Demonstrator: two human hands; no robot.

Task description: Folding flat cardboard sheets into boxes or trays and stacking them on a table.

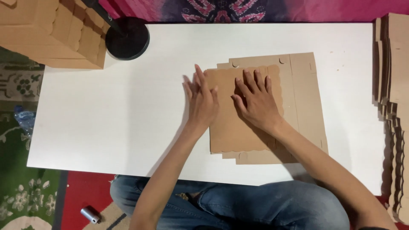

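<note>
A flat brown cardboard box blank [304, 102] lies on the white table [106, 115], right of centre. One scallop-edged panel [230, 127] is folded over on top of it. My left hand [201, 100] rests flat on the folded panel's left edge, fingers spread and pointing away from me. Beside it, my right hand [255, 100] presses flat on the middle of the same panel. Neither hand grips anything.
A stack of folded cardboard boxes [55, 32] stands at the table's far left corner, beside a round black stand base [128, 39]. A pile of flat cardboard blanks [394, 106] runs along the right edge. My jeans-clad legs [238, 204] are under the near edge.
</note>
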